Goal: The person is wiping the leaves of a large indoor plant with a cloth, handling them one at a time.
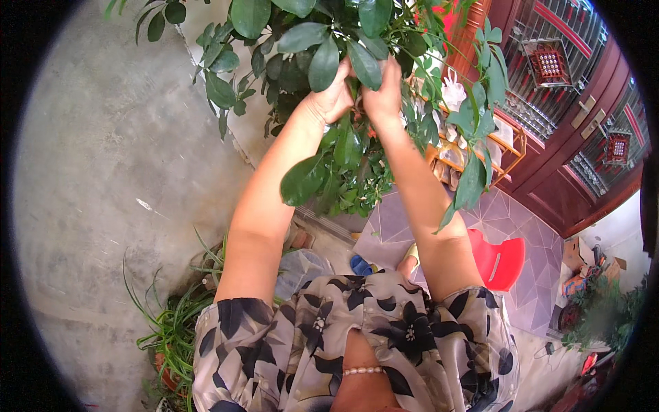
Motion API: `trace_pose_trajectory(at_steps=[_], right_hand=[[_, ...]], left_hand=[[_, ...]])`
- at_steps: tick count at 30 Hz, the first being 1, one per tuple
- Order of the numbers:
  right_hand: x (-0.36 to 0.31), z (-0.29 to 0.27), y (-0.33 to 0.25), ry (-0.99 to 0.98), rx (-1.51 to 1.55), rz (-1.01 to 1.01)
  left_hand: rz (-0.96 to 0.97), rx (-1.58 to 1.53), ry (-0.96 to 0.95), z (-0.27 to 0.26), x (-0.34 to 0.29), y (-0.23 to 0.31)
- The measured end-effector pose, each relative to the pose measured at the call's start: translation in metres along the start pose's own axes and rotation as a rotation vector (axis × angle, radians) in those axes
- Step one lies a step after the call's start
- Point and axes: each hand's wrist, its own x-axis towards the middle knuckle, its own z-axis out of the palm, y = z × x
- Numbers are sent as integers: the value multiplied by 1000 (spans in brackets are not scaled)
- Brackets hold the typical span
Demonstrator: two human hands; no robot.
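Observation:
Both my arms reach up into a leafy green potted-type plant (302, 38) with broad oval leaves. My left hand (333, 101) is curled among the stems, its fingertips covered by a hanging leaf (323, 63). Close beside it, my right hand (382, 93) is closed too, with another leaf (364, 65) partly over it. Foliage hides what either hand grips. Below the hands hangs a lower bunch of leaves (347, 147), and one large leaf (303, 180) lies in front of my left forearm.
A grey concrete wall or floor surface (117, 158) spreads on the left, with a spider-like grassy plant (182, 326) below. To the right are a wooden rack (504, 147), dark red doors (549, 182), a red plastic stool (498, 261), blue slippers (361, 265) and purple tiles (508, 213).

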Motion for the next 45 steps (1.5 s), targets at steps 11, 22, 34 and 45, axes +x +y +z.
trace_pose_trajectory(at_steps=[11, 22, 34, 45], right_hand=[[-24, -10, -2, -320, 365, 158], [-12, -119, -84, -911, 616, 16], [74, -52, -111, -229, -65, -476], [3, -19, -116, -332, -74, -513]], left_hand=[[22, 50, -86, -19, -2, 5], [214, 127, 335, -27, -18, 34], [275, -83, -250, 16, -11, 54], [222, -646, -428, -14, -22, 36]])
